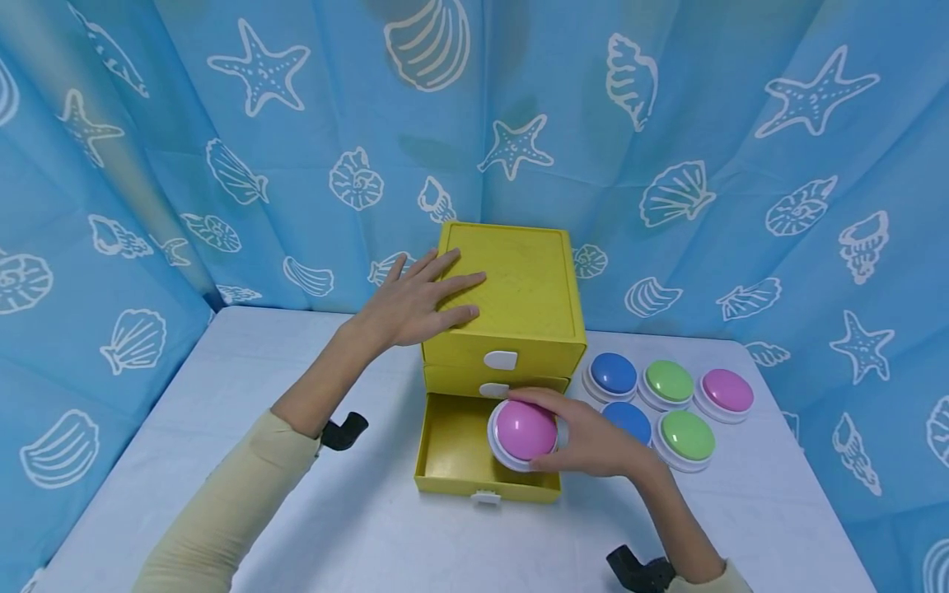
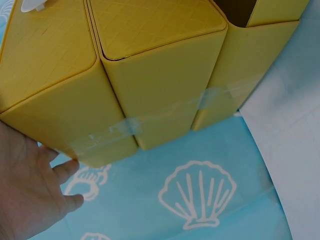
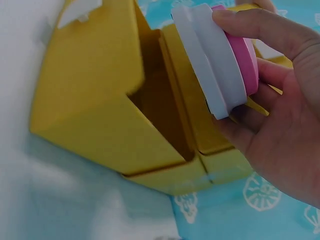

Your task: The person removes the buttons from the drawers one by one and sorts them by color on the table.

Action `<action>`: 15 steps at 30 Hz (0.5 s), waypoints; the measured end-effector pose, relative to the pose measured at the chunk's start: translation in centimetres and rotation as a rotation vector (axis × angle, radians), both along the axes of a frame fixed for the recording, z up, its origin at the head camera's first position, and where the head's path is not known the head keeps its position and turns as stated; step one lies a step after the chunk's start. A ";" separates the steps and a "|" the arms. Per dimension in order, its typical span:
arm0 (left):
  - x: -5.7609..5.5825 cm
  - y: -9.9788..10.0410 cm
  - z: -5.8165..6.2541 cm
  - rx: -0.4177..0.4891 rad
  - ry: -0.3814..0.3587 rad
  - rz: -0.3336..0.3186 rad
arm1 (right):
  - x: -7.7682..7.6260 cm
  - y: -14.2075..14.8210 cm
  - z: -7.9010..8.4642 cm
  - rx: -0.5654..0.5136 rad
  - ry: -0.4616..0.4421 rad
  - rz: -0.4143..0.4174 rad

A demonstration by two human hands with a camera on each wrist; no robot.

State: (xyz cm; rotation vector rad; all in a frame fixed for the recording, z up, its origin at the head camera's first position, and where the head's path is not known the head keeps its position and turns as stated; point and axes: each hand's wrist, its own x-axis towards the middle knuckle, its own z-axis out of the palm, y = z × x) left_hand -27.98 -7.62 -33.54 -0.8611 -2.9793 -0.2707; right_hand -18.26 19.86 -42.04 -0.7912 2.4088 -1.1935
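A yellow three-tier drawer box [image 1: 519, 280] stands on the table with its bottom drawer [image 1: 445, 445] pulled out. My left hand [image 1: 415, 305] rests on the left part of the box top, its fingers spread and straight. In the right wrist view, my right hand [image 3: 290, 100] grips a pink push button [image 3: 242, 65] by its white round base, thumb on one side and fingers on the other. From the head view, that pink dome faces up over the right half of the open drawer. White pull tabs [image 1: 500, 360] mark the drawer fronts.
Right of the box sit more domed buttons on white bases: blue ones [image 1: 614, 373], green ones [image 1: 687, 435] and a pink one [image 1: 727, 389]. A blue curtain [image 1: 311, 214] with shell prints hangs behind the white-covered table [image 1: 296, 494].
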 end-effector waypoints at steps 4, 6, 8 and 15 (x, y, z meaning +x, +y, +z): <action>0.0 -0.1 -0.1 -0.001 0.002 0.001 | 0.2 1.3 0.5 0.000 -0.008 -0.025; -0.1 -0.1 -0.2 0.000 0.006 0.002 | 0.4 2.1 0.8 0.007 -0.020 -0.046; -0.1 -0.1 -0.2 0.001 0.008 0.000 | 0.6 2.9 1.1 0.021 -0.033 -0.075; -0.2 -0.2 -0.2 0.011 -0.001 -0.011 | 1.4 5.6 2.2 0.069 -0.062 -0.182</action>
